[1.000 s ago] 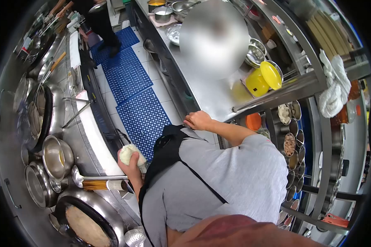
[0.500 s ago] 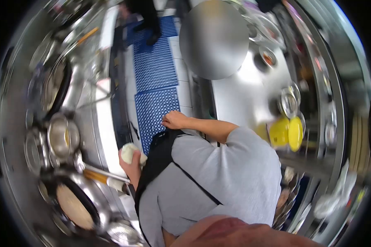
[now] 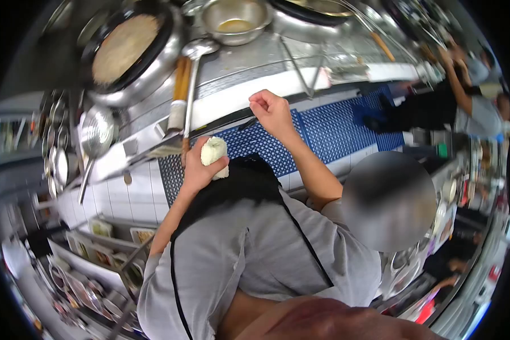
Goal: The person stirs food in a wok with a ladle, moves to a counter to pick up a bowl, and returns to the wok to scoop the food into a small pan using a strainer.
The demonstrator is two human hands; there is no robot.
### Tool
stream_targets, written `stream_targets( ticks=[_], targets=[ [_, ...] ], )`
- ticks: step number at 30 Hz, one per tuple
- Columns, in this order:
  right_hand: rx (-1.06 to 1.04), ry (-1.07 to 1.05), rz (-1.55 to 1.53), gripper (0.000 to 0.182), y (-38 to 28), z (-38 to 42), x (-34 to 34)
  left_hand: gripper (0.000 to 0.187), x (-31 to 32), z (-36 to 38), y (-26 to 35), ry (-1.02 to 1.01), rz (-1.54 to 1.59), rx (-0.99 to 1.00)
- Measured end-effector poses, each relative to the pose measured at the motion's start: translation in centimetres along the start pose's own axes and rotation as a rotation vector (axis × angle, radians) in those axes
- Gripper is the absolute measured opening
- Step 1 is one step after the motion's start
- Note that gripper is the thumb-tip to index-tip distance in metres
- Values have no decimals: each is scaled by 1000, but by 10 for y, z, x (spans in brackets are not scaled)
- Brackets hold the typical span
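My left hand point(image 3: 198, 167) is wrapped round a whitish folded cloth point(image 3: 214, 154) in front of my black apron point(image 3: 232, 181). My right hand point(image 3: 272, 115) is raised by the counter edge, its fingers curled in and no object showing in them. Beyond my left hand, a ladle point(image 3: 194, 62) lies on the counter with its handle pointing toward me. Beside it rests a tool with a wooden handle point(image 3: 182, 79); its lower end is pale.
A wok point(image 3: 167, 39) with pale, cloudy contents sits at the upper left, and a steel bowl point(image 3: 237, 37) with a little yellowish liquid is to its right. A skimmer point(image 3: 96, 133) overhangs the counter edge. Blue mats point(image 3: 328, 127) cover the floor; another person point(image 3: 425, 113) stands farther along.
My view has swung left, so the stove counter now lies ahead. My right hand has lifted from beside my waist toward the counter edge. The left hand keeps hold of the cloth.
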State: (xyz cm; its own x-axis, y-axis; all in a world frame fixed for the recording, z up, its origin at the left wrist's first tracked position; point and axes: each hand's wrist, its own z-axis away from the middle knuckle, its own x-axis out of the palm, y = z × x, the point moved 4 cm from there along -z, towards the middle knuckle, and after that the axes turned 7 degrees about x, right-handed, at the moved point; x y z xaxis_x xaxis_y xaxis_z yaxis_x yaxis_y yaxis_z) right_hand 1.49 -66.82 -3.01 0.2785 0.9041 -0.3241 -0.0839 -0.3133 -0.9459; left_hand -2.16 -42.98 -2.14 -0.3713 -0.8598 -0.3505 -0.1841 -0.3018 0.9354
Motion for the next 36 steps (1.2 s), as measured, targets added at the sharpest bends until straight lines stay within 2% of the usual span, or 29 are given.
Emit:
stream_targets(
  ticks=[3, 5, 7, 9, 10, 11, 13, 15, 17, 23, 25, 28, 31, 33, 36],
  targets=[
    [-87, -223, 80, 11, 2, -12, 64, 46, -22, 21, -26, 132, 137, -77],
    [249, -553, 160, 17, 36, -9, 126, 46, -43, 26, -25, 173, 161, -86],
    [601, -818, 60, 20, 68, 12, 184, 45, -63, 31, -31, 232, 237, -62],
    [771, -878, -168, 26, 60, 35, 219, 42, -86, 34, -36, 244, 281, -15],
    [878, -916, -502, 34, 67, 43, 240, 42, -99, 35, -42, 242, 301, -8],
    [949, -885, -754, 32, 76, 46, 253, 41, -112, 36, -47, 233, 321, -4],
    [1034, -607, -800, 27, 66, 57, 254, 39, -143, 42, -54, 235, 336, -13],
    [932, -129, -435, 19, 57, 68, 243, 38, -173, 49, -67, 238, 332, -21],
    [681, 36, -311, 17, 49, 76, 229, 39, -202, 55, -87, 207, 342, -47],
    [578, -21, -123, 17, -25, 115, 190, 40, -247, 54, -126, 121, 476, -67],
    [519, -74, 127, 14, -79, 102, 165, 41, -255, 52, -128, 77, 444, -53],
    [414, -191, 328, 18, -147, 68, 134, 41, -259, 47, -120, 48, 447, -20],
    [317, -245, 529, 53, -200, 30, 111, 40, -264, 48, -107, 100, 464, 2],
    [200, -340, 705, 57, -226, 8, 111, 39, -263, 57, -106, 182, 459, 16],
    [153, -404, 747, 57, -230, -18, 123, 37, -260, 68, -114, 218, 522, -55]
  ],
)
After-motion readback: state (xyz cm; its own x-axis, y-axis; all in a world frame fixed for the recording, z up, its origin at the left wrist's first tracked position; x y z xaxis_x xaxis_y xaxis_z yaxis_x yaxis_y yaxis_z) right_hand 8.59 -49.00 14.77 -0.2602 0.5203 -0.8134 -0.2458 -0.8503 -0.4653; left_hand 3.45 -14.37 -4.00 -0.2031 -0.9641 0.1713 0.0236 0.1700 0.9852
